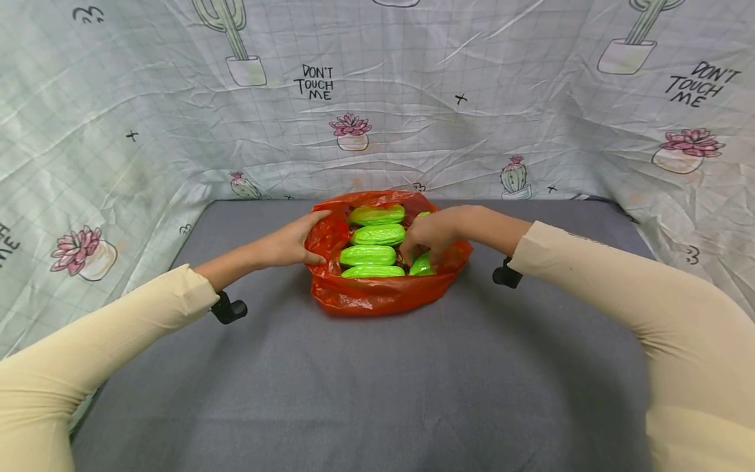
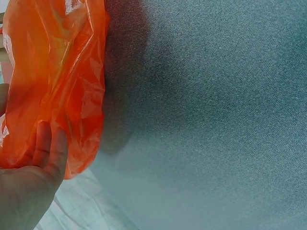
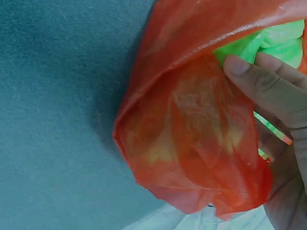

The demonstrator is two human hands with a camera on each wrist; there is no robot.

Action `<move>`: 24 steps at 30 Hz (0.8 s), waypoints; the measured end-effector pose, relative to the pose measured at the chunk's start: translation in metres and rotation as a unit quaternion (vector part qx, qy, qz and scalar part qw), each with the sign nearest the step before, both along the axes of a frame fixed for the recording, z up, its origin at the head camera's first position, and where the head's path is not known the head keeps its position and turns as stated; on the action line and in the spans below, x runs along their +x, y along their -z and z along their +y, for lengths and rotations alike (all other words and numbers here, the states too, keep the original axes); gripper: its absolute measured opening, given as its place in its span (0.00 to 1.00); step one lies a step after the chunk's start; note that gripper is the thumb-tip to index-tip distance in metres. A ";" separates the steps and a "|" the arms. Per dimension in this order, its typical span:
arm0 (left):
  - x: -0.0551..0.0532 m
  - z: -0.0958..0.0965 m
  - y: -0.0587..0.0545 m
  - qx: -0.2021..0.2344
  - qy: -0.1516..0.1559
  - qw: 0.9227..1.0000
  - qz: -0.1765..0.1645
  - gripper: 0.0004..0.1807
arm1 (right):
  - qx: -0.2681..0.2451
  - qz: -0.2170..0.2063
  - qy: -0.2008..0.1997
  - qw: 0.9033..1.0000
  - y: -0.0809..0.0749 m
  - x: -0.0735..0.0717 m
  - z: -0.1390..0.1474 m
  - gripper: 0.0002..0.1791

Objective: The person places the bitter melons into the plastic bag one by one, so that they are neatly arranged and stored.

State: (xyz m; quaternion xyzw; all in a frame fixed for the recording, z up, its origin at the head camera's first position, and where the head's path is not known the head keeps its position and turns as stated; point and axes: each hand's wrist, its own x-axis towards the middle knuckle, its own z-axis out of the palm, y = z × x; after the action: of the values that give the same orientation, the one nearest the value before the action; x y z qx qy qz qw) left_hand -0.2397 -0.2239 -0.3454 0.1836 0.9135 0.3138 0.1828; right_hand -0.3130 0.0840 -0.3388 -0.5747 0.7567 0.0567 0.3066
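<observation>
A red plastic bag sits with its mouth turned up. Inside, several glossy, bright green oblong packs lie in a column, with more green at the right side. My left hand holds the bag's left side, some fingers against its outer wall in the left wrist view and another at the rim. My right hand reaches into the right side of the mouth, fingers bent down at a green oblong pack. In the right wrist view its thumb rests on the green surface; the other fingertips are partly hidden.
The bag stands toward the back of a grey cloth-covered table. A pale printed curtain hangs behind and on both sides. Dark wrist camera mounts stick out under both sleeves.
</observation>
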 end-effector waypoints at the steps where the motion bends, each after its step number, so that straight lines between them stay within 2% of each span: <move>1: 0.000 0.000 0.000 -0.001 0.000 1.000 0.001 0.53 | -0.003 0.004 -0.004 1.000 0.001 0.000 0.000 0.19; 9: -0.001 -0.002 0.001 0.009 0.010 1.000 0.009 0.53 | -0.032 0.033 -0.011 0.999 0.003 0.009 0.004 0.20; 12: 0.000 -0.002 0.000 0.004 0.010 1.000 0.012 0.51 | -0.051 0.045 0.014 0.998 0.001 0.014 0.013 0.19; 14: 0.002 -0.003 -0.001 -0.001 0.007 1.000 0.018 0.49 | -0.082 0.056 0.039 0.994 -0.001 0.017 0.022 0.18; 16: 0.005 -0.005 -0.003 -0.005 0.000 1.000 0.022 0.47 | -0.134 0.078 0.062 0.986 -0.003 0.021 0.036 0.17; 19: 0.014 -0.011 -0.008 -0.014 -0.001 0.999 0.045 0.45 | -0.218 0.122 0.097 0.964 -0.008 0.030 0.061 0.19; 22: 0.029 -0.019 -0.015 -0.037 -0.003 0.995 0.095 0.43 | -0.267 0.167 0.143 0.938 -0.013 0.042 0.091 0.24; 24: 0.040 -0.024 -0.020 -0.069 -0.008 0.987 0.145 0.42 | -0.276 0.190 0.182 0.925 -0.014 0.052 0.114 0.28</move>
State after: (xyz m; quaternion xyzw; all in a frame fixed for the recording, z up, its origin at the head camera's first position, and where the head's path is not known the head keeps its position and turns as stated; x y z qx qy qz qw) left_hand -0.1996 -0.2484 -0.3255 0.2065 0.9511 0.2220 0.0583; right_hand -0.2615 0.1976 -0.3244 -0.4678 0.8778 -0.1030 -0.0084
